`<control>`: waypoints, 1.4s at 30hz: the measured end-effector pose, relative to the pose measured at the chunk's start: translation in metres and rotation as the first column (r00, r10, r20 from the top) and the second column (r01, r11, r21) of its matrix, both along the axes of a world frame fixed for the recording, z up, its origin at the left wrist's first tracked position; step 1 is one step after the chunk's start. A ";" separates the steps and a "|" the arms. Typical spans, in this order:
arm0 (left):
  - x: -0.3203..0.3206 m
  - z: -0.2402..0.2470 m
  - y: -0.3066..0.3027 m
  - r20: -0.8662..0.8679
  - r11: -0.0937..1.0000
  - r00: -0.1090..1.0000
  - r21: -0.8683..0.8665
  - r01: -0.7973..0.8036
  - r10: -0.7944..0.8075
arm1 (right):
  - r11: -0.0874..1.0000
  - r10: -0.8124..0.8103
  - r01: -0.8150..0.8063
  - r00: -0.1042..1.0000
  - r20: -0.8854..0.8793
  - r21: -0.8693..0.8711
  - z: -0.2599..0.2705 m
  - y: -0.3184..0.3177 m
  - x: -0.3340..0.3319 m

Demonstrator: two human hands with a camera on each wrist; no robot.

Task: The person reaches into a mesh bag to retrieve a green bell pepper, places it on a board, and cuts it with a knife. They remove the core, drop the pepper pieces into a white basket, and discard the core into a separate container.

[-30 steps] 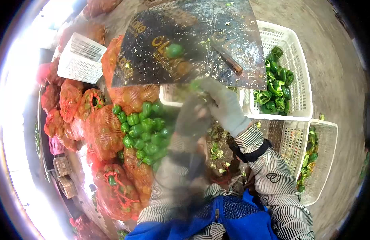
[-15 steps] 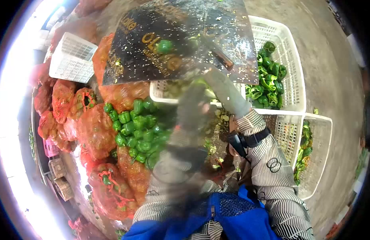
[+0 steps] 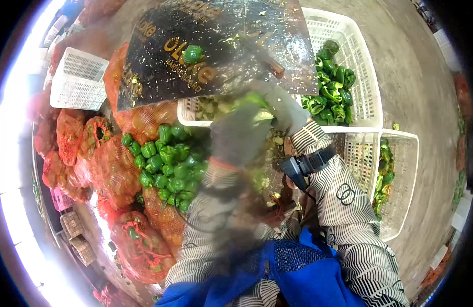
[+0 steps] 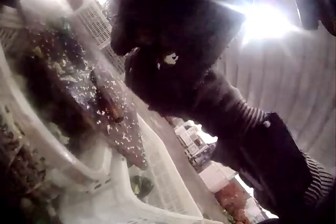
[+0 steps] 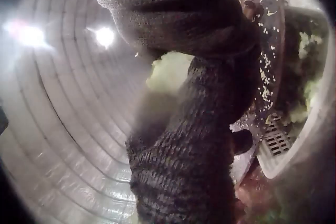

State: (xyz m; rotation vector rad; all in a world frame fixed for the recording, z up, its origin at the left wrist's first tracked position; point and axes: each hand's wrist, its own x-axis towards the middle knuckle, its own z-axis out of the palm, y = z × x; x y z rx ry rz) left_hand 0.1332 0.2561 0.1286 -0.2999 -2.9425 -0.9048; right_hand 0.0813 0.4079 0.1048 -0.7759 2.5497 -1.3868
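Observation:
Both hands wear grey knit gloves and meet just in front of the board. My left hand [image 3: 236,135] grips a green bell pepper [image 3: 255,98], blurred in the head view. My right hand [image 3: 286,110] has its fingers curled at the pepper's other side. Between the gloves in the right wrist view shows a pale, seedy lump [image 5: 170,71]. Beyond them lies a dark board [image 3: 160,77] sprinkled with pale seeds. One whole green pepper [image 3: 192,54] rests on it, and a knife's wooden handle [image 3: 275,68] lies near its right part.
Under the board's near edge sits a white crate [image 3: 195,123] with pale scraps. A larger white crate [image 3: 367,77] at right holds cut peppers; another crate [image 3: 408,179] stands nearer. A heap of whole peppers [image 3: 170,158] lies left, beside red mesh sacks [image 3: 119,169].
The head view has shifted, so the surroundings slide left and up. Both hands stay together around the pepper, whose green side and pale part now show more. The pepper on the board stays put.

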 end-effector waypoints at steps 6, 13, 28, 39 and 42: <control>0.000 -0.024 -0.013 -0.412 0.995 0.911 -0.096 -0.030 -0.013 | 0.986 -0.060 0.005 0.944 -0.324 -0.166 -0.007 -0.012 0.008; -0.002 -0.019 -0.009 -0.575 0.999 0.818 -0.007 -0.043 0.031 | 0.931 -0.294 0.292 0.955 0.026 -0.221 0.020 -0.018 0.020; -0.020 0.003 0.008 -0.172 0.519 0.970 0.853 0.059 0.172 | 0.704 -0.298 0.347 0.936 0.185 -0.620 0.008 -0.014 0.007; -0.012 0.016 0.015 0.127 0.250 0.981 0.955 -0.160 0.145 | 0.916 -0.303 0.212 0.922 -0.241 -0.340 0.005 -0.006 -0.004; -0.010 0.028 0.027 0.171 0.437 0.904 0.830 -0.346 0.392 | 0.868 -0.436 0.376 0.889 -0.137 -0.323 0.001 0.001 -0.002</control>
